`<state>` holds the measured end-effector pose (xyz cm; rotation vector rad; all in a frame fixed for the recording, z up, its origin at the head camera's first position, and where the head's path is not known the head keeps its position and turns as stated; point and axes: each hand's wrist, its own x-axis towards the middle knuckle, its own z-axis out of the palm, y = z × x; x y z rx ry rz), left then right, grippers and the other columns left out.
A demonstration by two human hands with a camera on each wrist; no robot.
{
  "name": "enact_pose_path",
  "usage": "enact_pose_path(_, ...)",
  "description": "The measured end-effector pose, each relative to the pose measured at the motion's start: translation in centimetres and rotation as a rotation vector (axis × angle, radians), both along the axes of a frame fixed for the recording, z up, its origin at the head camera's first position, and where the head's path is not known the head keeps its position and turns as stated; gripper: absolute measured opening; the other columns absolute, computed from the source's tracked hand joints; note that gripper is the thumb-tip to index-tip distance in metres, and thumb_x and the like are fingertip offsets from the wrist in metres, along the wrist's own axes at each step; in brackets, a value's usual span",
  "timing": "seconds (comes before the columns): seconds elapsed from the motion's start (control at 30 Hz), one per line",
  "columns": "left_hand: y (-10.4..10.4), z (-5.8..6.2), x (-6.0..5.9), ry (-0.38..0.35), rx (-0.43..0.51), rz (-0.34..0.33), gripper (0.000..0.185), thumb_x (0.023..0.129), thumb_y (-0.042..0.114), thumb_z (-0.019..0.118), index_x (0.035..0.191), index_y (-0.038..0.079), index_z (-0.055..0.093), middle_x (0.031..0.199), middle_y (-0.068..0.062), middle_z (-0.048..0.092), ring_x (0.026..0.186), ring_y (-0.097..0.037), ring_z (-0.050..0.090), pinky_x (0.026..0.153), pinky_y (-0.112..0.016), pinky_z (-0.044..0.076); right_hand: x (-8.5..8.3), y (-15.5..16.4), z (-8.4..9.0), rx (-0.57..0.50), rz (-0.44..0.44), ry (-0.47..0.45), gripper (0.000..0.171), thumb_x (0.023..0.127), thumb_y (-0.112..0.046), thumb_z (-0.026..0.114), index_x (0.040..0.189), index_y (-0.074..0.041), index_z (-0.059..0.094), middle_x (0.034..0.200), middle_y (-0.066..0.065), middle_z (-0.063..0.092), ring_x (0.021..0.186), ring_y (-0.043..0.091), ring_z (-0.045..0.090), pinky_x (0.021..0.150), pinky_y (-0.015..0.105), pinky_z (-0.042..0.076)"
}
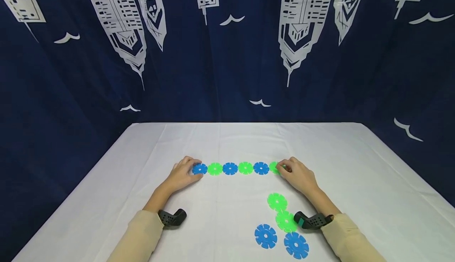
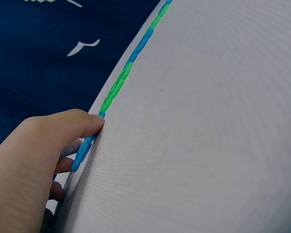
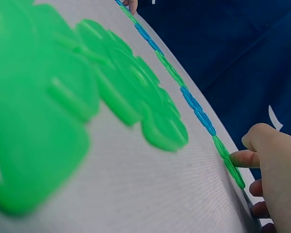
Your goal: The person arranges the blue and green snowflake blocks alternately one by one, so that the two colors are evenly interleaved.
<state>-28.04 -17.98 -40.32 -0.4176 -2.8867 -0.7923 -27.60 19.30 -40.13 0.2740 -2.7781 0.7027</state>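
Note:
Several notched plastic snowflake discs form a straight row, alternating blue and green with neighbours touching. My left hand point(image 1: 183, 174) holds the blue snowflake disc point(image 1: 200, 169) at the left end, thumb on the near edge and fingers on the far edge. At the other end, my right hand point(image 1: 298, 175) has its curled fingertips on the green snowflake disc point(image 1: 273, 167), partly covering it. The right wrist view shows a fingertip touching this green disc point(image 3: 221, 149). Between the hands lie a green disc point(image 1: 215, 169), a blue disc point(image 1: 230, 168), another green disc point(image 1: 245, 168) and another blue disc point(image 1: 261, 168).
Nearer the body, two loose green discs point(image 1: 277, 202) and two blue discs point(image 1: 266, 236) lie beside my right forearm. A white cloth covers the table point(image 1: 213, 214). Behind its far edge hangs a dark blue curtain point(image 1: 213, 76) with white building prints.

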Motion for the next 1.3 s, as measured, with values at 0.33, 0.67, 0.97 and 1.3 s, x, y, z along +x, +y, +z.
enact_pose_path(0.33,-0.1,-0.2,-0.1,0.009,0.008,-0.014,0.048,0.079,0.035,0.064,0.12,0.012,0.056,0.115,-0.007,0.05,0.108,-0.023,0.047,0.079,-0.031,0.03,0.1,0.3,0.6,0.018,0.061,-0.075,0.028,0.089,-0.04,0.049,0.101,-0.019,0.064,0.076,0.0,0.046,0.067,0.013,0.041,0.052,0.028,0.027)
enact_pose_path(0.67,0.0,-0.5,0.2,-0.001,0.001,-0.023,0.049,0.079,0.035,0.064,0.121,0.012,0.055,0.115,-0.007,0.05,0.107,-0.022,0.047,0.078,-0.029,0.029,2.2,0.6,4.2,-0.032,0.27,-0.265,0.032,0.089,-0.029,0.054,0.116,-0.011,0.056,0.085,0.002,0.052,0.069,0.013,0.044,0.056,0.027,0.036)
enact_pose_path(0.97,0.0,-0.1,-0.1,0.011,0.004,-0.013,0.049,0.079,0.034,0.064,0.121,0.011,0.055,0.116,-0.007,0.05,0.108,-0.023,0.047,0.081,-0.033,0.03,5.7,-2.0,6.2,0.041,0.447,-0.314,0.037,0.086,-0.034,0.059,0.119,-0.017,0.055,0.091,-0.006,0.054,0.079,0.01,0.048,0.063,0.023,0.04)
enact_pose_path(1.3,0.0,-0.1,-0.1,0.007,0.007,-0.016,0.049,0.079,0.035,0.063,0.121,0.012,0.055,0.116,-0.007,0.05,0.109,-0.023,0.047,0.08,-0.031,0.03,8.8,-3.1,5.5,0.146,0.551,-0.41,0.045,0.075,-0.037,0.07,0.115,-0.022,0.055,0.094,-0.01,0.048,0.078,0.004,0.045,0.066,0.022,0.041)
